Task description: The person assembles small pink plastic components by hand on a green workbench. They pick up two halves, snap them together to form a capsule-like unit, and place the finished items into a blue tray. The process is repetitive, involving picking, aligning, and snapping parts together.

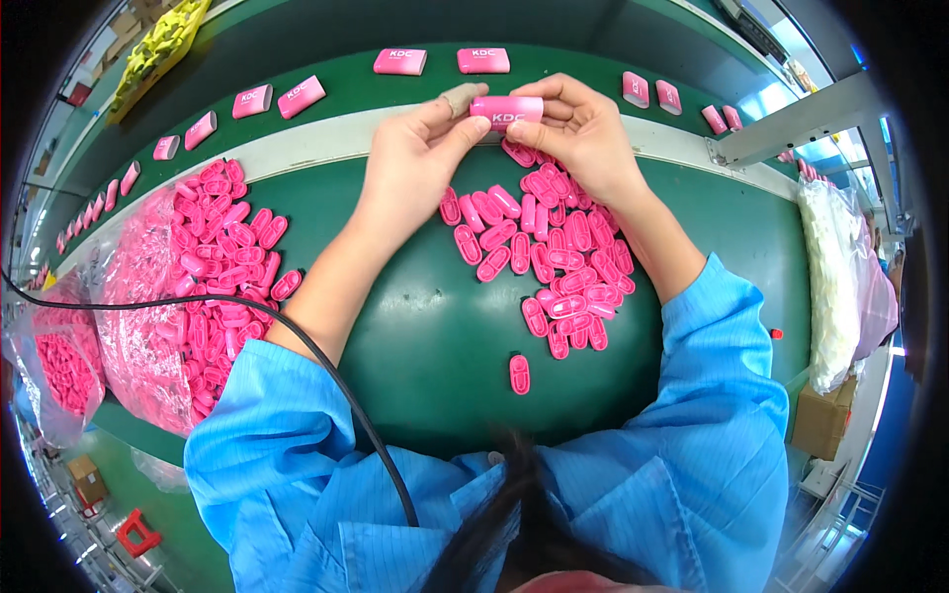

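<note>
A flat, rounded case (507, 104), pink fading to pale pink with white lettering, is held between both hands at the table's far edge. My left hand (413, 153) pinches its left end between thumb and index finger; a beige cover wraps that finger. At the right end, my right hand (591, 143) grips it, thumb on the front and fingers behind. Below the hands lies a loose heap of small pink oval caps (568, 257), many with the hollow side up. One cap (520, 375) sits apart, nearer to me.
Behind a pale rail (326, 127), similar pink cases (400, 62) stand spaced along a green belt (351, 74). Plastic bags of pink caps (148, 306) lie at left, with a black cable (326, 366) crossing my left arm. A metal bracket (791, 124) and white bag (830, 277) are right.
</note>
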### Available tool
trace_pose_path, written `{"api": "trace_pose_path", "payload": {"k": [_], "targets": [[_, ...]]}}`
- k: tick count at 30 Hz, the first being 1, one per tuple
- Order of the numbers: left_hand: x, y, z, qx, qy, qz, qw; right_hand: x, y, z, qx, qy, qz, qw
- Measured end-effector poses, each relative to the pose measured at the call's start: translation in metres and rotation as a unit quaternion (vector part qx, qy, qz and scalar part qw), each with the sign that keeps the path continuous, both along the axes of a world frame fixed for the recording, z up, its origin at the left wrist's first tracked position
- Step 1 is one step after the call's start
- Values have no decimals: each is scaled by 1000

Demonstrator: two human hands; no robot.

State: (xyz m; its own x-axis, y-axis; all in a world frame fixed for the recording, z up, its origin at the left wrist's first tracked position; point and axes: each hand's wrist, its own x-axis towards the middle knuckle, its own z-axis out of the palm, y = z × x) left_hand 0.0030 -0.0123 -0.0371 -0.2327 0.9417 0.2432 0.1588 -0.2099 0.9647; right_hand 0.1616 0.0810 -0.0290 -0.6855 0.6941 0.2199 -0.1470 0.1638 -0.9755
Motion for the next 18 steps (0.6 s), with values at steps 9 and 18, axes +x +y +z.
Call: {"api": "trace_pose_path", "payload": {"k": [9, 18], "targets": [[25, -9, -3, 136, 328, 197, 914, -5, -24, 4, 188, -42, -113, 975], [-21, -3, 9, 71, 359, 87, 926, -15, 61, 9, 106, -168, -71, 977]]}}
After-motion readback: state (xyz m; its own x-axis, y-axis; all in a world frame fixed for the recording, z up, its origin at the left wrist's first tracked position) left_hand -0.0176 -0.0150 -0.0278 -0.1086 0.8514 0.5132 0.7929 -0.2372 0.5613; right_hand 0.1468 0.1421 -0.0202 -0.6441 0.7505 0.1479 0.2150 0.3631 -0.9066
